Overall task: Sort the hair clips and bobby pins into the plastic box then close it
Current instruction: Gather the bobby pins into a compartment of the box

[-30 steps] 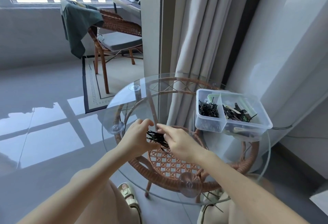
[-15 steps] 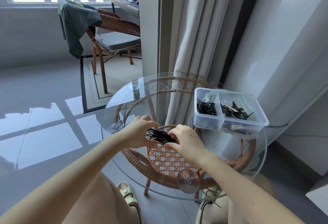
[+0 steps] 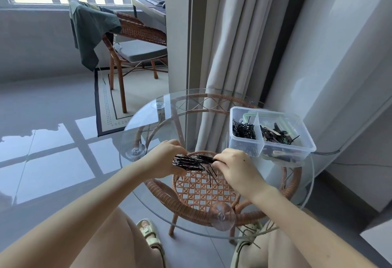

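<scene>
Head view looks down on a round clear glass surface (image 3: 148, 131) set on a woven rattan frame. Both hands meet over its middle, sharing a bundle of thin black bobby pins (image 3: 192, 162) that lies roughly level between them. The left hand (image 3: 164, 159) is curled around the bundle's left end, and the right hand (image 3: 235, 166) pinches the right end with its fingertips. A few loose pins (image 3: 211, 175) hang or lie slanting just below the bundle. To the right, near the surface's far edge, sits a clear rectangular plastic box (image 3: 305, 138), open, with a divider. Its left compartment holds a heap of black bobby pins (image 3: 242, 130); its right compartment holds dark hair clips (image 3: 275, 136).
</scene>
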Available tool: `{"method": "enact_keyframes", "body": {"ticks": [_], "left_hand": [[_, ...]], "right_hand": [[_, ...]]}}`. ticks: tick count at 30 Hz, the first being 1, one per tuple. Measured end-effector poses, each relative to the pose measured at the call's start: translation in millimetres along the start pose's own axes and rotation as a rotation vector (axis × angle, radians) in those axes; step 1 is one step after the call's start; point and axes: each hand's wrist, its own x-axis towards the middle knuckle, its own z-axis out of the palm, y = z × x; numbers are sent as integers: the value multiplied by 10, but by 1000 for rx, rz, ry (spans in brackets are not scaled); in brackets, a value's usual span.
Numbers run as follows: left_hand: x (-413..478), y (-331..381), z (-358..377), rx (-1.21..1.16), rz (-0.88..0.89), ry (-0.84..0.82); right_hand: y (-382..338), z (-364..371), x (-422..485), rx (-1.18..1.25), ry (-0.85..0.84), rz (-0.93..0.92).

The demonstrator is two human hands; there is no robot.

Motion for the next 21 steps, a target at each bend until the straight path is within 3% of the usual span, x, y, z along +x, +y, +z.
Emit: {"method": "enact_keyframes", "body": {"ticks": [6, 10, 15, 21], "left_hand": [[58, 72, 3, 9, 24, 15], [131, 136, 25, 51, 43, -14], [234, 198, 102, 251, 107, -47], [306, 269, 146, 409, 140, -103]], "right_hand": [[-35, -602, 4, 112, 169, 102], [177, -815, 215, 61, 304, 282], [502, -665, 698, -105, 193, 541], [465, -490, 948, -82, -11, 516]]}}
